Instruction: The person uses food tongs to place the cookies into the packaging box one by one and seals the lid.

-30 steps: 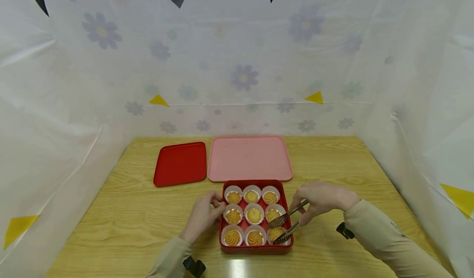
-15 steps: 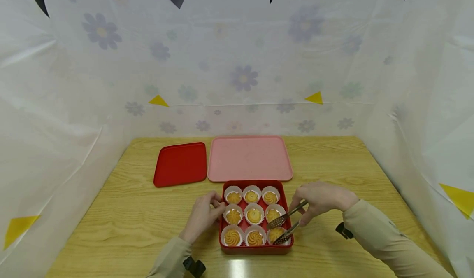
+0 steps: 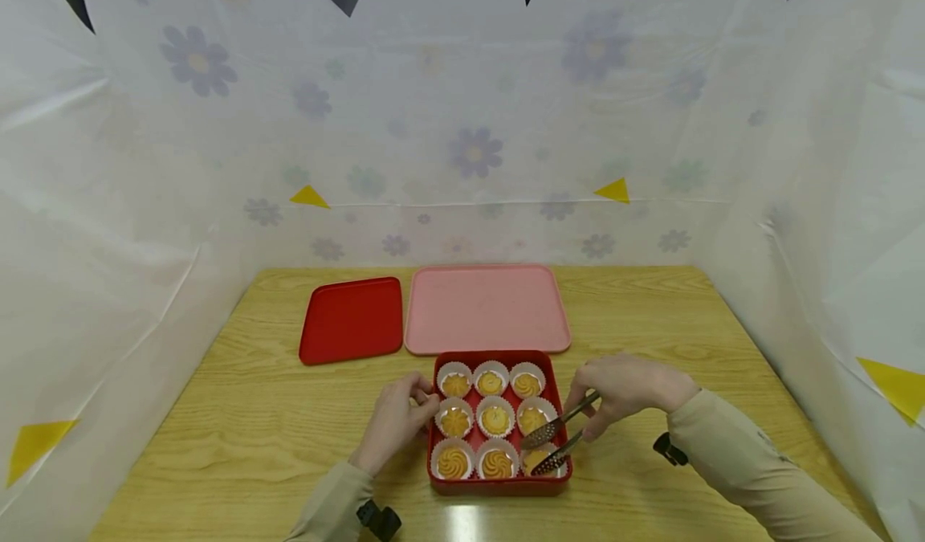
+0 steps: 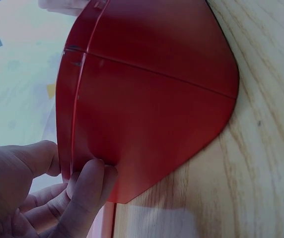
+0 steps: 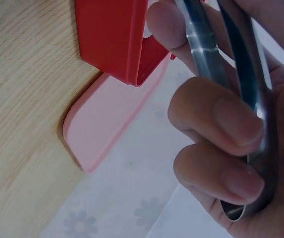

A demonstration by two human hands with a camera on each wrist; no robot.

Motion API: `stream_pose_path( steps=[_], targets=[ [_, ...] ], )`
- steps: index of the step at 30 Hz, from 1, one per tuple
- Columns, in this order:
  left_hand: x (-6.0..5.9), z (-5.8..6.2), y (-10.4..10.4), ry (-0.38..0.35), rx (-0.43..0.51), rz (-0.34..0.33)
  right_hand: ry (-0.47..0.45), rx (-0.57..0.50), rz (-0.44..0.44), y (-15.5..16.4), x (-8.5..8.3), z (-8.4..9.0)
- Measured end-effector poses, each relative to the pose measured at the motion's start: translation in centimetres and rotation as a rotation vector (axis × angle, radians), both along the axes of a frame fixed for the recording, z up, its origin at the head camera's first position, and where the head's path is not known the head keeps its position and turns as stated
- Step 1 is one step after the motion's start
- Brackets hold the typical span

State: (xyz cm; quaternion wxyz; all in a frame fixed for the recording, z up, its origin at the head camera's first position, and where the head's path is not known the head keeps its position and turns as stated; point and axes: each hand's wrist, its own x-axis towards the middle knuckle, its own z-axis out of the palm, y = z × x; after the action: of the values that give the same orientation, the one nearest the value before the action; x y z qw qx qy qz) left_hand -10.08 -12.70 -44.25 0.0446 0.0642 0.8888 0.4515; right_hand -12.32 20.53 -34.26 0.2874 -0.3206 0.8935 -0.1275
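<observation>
A red square box [image 3: 502, 486] holds rows of swirled cookies in white paper cups. My left hand [image 3: 397, 417] grips the box's left wall near the rim; in the left wrist view, the fingers [image 4: 90, 183] press its outer face. My right hand [image 3: 625, 389] holds metal tongs [image 3: 571, 416] with perforated heads, its fingers curled round the handles in the right wrist view. The tongs' heads reach into the front right of the box, spread around the corner cookie [image 3: 535, 458]. They partly hide this cookie and its cup. Whether they touch the cookie I cannot tell.
A pink tray [image 3: 487, 309] lies just behind the box. Left of it, a smaller red tray [image 3: 352, 321] sits on the wooden table [image 3: 289, 446]. White flowered sheeting [image 3: 462, 108] stands around the back and sides.
The tongs' heads have drawn slightly closer together around the front right cookie. My left hand, the box and the trays look unmoved.
</observation>
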Motion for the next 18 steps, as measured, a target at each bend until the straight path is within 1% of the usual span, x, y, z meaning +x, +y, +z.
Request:
stream_pose_path(
  steps=[3,6,10,14,18],
  targets=[
    [0.0,0.0,0.0,0.003,-0.004,0.0,0.043,0.019,0.018,-0.2,0.1,0.3],
    [0.0,0.0,0.0,0.004,-0.005,-0.001,0.115,0.057,0.045,-0.7,0.5,0.9],
    [0.0,-0.1,0.0,0.007,-0.007,-0.001,0.226,0.114,0.09,-2.0,1.5,1.6],
    [-0.1,0.0,0.0,0.005,-0.007,0.001,0.348,0.17,0.15,-3.4,2.2,2.0],
    [-0.1,0.0,0.0,-0.008,0.001,-0.001,0.497,0.241,0.216,-4.5,2.7,2.2]
  ],
)
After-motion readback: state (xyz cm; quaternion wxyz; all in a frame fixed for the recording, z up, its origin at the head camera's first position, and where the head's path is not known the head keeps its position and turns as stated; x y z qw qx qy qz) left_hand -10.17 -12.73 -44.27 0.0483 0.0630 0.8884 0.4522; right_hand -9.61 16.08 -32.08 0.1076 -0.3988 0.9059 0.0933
